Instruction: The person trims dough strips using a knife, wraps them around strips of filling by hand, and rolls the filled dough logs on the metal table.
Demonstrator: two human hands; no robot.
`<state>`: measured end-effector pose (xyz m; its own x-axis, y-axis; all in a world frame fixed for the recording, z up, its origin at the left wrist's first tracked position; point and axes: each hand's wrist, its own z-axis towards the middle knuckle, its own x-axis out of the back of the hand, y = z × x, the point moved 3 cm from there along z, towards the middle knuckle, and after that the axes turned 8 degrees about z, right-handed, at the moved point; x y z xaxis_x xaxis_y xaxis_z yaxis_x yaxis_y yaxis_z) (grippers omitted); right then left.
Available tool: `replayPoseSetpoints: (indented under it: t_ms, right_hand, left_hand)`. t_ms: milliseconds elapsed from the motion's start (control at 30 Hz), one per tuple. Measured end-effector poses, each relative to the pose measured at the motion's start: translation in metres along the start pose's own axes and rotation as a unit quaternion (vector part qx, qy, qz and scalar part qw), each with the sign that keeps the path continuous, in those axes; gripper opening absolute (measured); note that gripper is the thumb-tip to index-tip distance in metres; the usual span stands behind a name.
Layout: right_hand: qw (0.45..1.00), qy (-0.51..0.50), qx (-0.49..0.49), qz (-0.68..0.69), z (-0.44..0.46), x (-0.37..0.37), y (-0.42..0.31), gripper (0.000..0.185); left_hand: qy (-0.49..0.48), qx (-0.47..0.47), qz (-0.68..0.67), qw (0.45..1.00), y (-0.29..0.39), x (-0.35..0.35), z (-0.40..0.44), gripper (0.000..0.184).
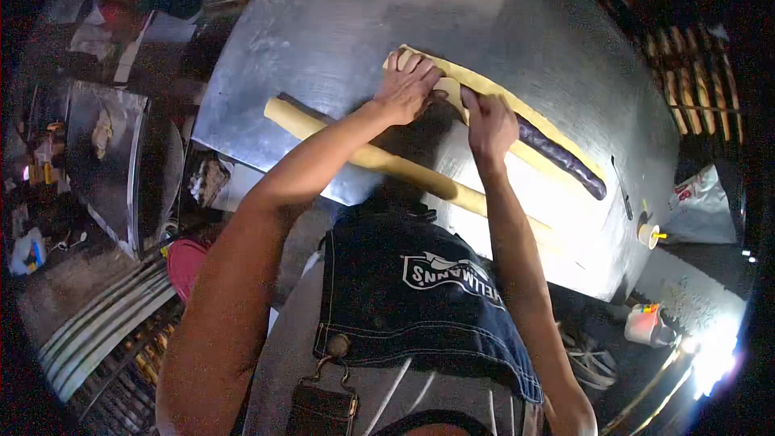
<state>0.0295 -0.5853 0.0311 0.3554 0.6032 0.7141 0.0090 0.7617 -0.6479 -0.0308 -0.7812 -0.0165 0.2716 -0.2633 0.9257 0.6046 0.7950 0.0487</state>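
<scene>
A long strip of yellow dough (504,98) lies aslant on the metal table, with a dark purple roll of filling (561,157) along it. My left hand (409,87) is at the strip's far left end, its fingers curled over the dough. Farther right, my right hand (491,123) is closed at the near edge of the strip, over the filling; its fingertips are partly hidden and slightly blurred. Closer to my body, a long rolled dough log (379,160) rests along the table's front edge, passing under my forearms.
The metal table (339,28) reflects a bright lamp at its right. A thin dark tool (620,184) and a small white cup (648,234) are near its right edge. Beyond stand a rack of long loaves (694,85) and a white bag (702,206). A white container (646,325) is lower right.
</scene>
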Motion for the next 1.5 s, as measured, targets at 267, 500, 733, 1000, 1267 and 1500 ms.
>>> replayPoseSetpoints:
  t_ms: [267,500,733,1000,1267,1500]
  right_hand:
    - [0.979,0.070,0.185,-0.042,-0.036,-0.011,0.052,0.013]
    - [0.995,0.054,-0.081,-0.034,-0.005,0.033,0.023,0.028]
    - [0.995,0.039,0.050,-0.079,-0.053,0.033,0.093,0.024]
    - [0.998,0.036,0.058,-0.008,-0.010,0.074,0.086,0.029]
    - [0.985,0.005,0.168,-0.028,-0.046,0.080,0.147,0.018]
    - [0.999,0.009,-0.020,0.041,-0.009,0.105,0.154,0.033]
  left_hand:
    - [-0.038,0.013,-0.005,0.999,0.030,0.024,0.006,0.049]
    - [-0.107,-0.072,0.001,0.992,0.083,-0.013,0.024,0.070]
    - [-0.050,-0.016,-0.060,0.997,0.085,-0.012,0.036,0.053]
    - [-0.147,-0.048,-0.001,0.988,0.141,-0.007,0.036,0.081]
    - [-0.101,0.025,0.048,0.993,0.159,-0.013,0.063,0.049]
    - [-0.104,-0.040,-0.023,0.994,0.212,-0.029,0.058,0.057]
